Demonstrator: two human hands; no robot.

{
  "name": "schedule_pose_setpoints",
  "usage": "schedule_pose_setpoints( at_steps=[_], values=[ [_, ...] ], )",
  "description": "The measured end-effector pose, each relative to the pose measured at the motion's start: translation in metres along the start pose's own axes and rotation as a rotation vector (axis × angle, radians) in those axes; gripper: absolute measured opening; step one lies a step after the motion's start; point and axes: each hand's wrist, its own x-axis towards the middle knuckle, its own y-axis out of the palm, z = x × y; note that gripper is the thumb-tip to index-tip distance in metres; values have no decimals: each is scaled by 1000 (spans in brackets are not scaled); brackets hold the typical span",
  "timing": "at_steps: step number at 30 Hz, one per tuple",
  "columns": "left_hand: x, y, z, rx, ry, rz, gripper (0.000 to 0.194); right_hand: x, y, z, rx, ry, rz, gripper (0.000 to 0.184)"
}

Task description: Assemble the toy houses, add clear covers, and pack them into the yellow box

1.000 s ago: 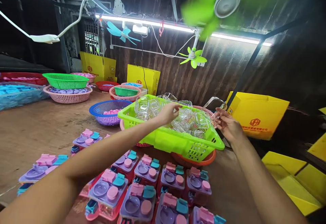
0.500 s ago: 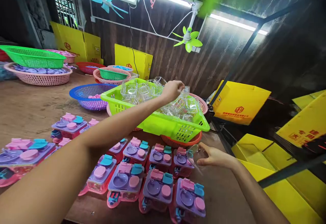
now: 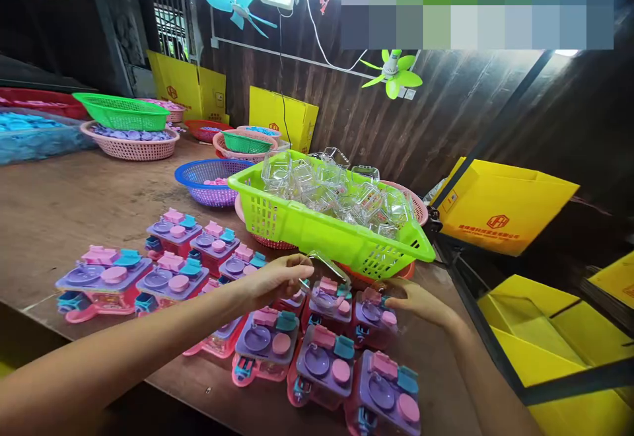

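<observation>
My left hand [image 3: 275, 281] is closed on a clear plastic cover [image 3: 324, 269], holding it tilted just above a purple and pink toy set [image 3: 327, 297] in the back row. My right hand [image 3: 415, 300] grips a second clear cover [image 3: 391, 290] pressed over the neighbouring toy set [image 3: 372, 314]. Several more of these toy sets [image 3: 267, 347] lie in rows on the wooden table [image 3: 64, 211]. Right behind my hands stands a lime green basket [image 3: 317, 231] heaped with clear covers [image 3: 341, 195].
The lime basket sits on an orange basket and a pink one [image 3: 413, 201]. A blue basket [image 3: 211, 178], pink basket [image 3: 131, 145] and green basket [image 3: 121, 111] stand further back. Yellow cartons [image 3: 500, 215] are at the right, past the table edge, with small fans [image 3: 393, 79] on the wall.
My left hand came down from the lime basket with a clear cover to the toy sets. My right hand moved slightly up onto a toy set with its cover.
</observation>
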Motion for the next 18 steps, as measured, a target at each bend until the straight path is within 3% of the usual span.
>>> schedule_pose_setpoints(
  at_steps=[5, 8, 12, 15, 18],
  values=[
    [41, 5, 32, 11, -38, -127, 41, -12, 21, -21, -297, 32, -372, 53],
    [58, 14, 47, 239, -63, -231, 41, -18, 36, -33, -470, 12, -504, 44],
    [68, 20, 57, 621, -80, -325, 46, -23, 52, -46, -587, 11, -476, 57],
    [70, 23, 56, 851, 38, -335, 49, -26, 59, -51, -578, 33, -429, 77],
    [70, 27, 49, 1113, 145, -299, 46, -29, 60, -53, -519, 12, -427, 77]
  ],
)
